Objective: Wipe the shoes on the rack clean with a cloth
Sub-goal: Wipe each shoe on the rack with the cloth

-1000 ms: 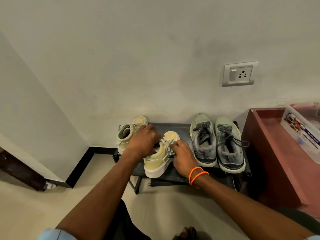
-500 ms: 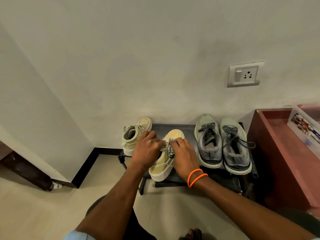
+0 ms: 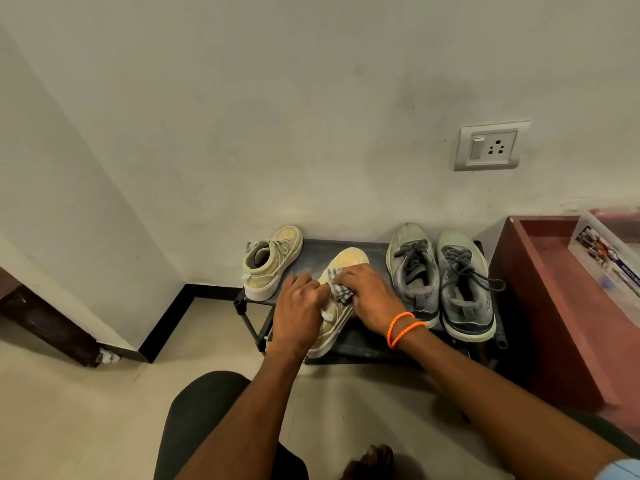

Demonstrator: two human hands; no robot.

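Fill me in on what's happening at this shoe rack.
A person is wiping a yellow sneaker on the black rack. The right hand presses a checked cloth onto its laces, while the left hand steadies the heel end. Its mate stands at the rack's left end, and a grey pair waits untouched on the right.

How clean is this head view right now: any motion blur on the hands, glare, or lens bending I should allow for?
Head view: the left hand is smeared at its fingertips, the right hand and its checked cloth slightly soft; the grey shoes stay sharp. Head view: light is dim and even, no glare, soft shadow under the rack. Head view: wide-angle bending tilts the wall socket and curves the edges.
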